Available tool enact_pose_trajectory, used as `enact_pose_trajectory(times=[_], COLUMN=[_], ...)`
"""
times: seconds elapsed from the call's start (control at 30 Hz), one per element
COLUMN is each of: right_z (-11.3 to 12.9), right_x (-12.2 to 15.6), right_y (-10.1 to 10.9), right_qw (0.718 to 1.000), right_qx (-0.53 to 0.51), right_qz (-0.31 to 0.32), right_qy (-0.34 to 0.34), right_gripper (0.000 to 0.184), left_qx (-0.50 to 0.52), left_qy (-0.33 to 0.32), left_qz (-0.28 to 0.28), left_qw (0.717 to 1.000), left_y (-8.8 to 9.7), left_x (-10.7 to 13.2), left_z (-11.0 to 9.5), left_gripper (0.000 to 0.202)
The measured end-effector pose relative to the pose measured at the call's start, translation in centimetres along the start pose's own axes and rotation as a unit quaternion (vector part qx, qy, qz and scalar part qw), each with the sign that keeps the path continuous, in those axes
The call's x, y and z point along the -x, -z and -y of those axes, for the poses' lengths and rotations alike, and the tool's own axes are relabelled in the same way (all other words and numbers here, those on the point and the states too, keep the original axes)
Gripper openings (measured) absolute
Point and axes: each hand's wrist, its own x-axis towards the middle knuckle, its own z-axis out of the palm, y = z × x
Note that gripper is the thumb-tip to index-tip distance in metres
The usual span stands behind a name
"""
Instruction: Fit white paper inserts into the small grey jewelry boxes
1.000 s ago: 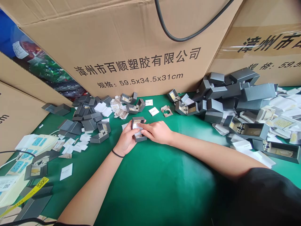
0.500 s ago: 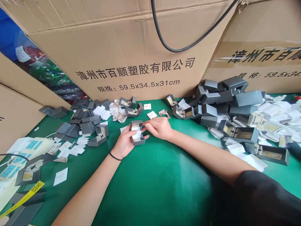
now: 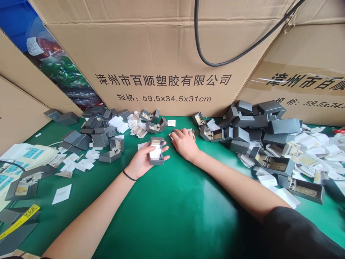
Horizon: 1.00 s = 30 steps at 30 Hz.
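My left hand [image 3: 140, 158] holds a small dark grey jewellery box [image 3: 156, 151] with its lid up. White lining shows inside the box, under the thumb. My right hand [image 3: 185, 144] is to the right, low over the green table, with its fingers slightly bent and apart. Its fingertips reach onto a white card [image 3: 170, 135], mostly covered by the hand. A torn piece of white insert [image 3: 193, 134] lies just behind that hand. Beyond the hands, another small card [image 3: 171, 123] lies flat.
Grey boxes are heaped at the right [image 3: 284, 126] and left [image 3: 97, 126], among white paper scraps [image 3: 318, 140]. A power strip [image 3: 32, 153] lies at the left. Large cardboard cartons [image 3: 161, 46] stand behind the green table [image 3: 167, 208], and a black cable [image 3: 215, 64] hangs in front.
My right hand has left the jewellery box and moved down onto the white card at its right. The box stays open in my left hand. The view has shifted slightly.
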Motion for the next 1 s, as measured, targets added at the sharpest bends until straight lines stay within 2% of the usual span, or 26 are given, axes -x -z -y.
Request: enact_pose_trajectory(times=[0.2,0.4,0.63,0.83,1.0], right_z=[-0.3,-0.9,-1.1,-1.2,-0.3], right_x=[-0.1,-0.1,-0.3,-0.2,0.3], right_y=[0.4,0.3,0.0,-0.6,0.0], right_qw=[0.999,0.997,0.993,0.979,0.939], right_qx=[-0.025,-0.075,-0.114,-0.179,-0.297], right_qz=[-0.002,-0.013,-0.014,-0.094,-0.172], right_qy=[0.023,0.009,0.025,0.015,0.031], right_gripper=[0.037,0.022,0.031,0.034,0.027], left_qx=[-0.001,0.002,0.017,0.048,0.072], left_qy=[-0.002,-0.002,0.003,0.006,0.015], left_qz=[0.005,-0.002,-0.005,-0.001,0.018], left_qw=[1.000,1.000,1.000,0.999,0.997], left_y=[0.0,0.0,0.0,0.1,0.5], left_x=[0.0,0.0,0.0,-0.1,-0.2], left_z=[0.0,0.0,-0.1,0.1,0.0], left_gripper=[0.031,0.028,0.028,0.026,0.033])
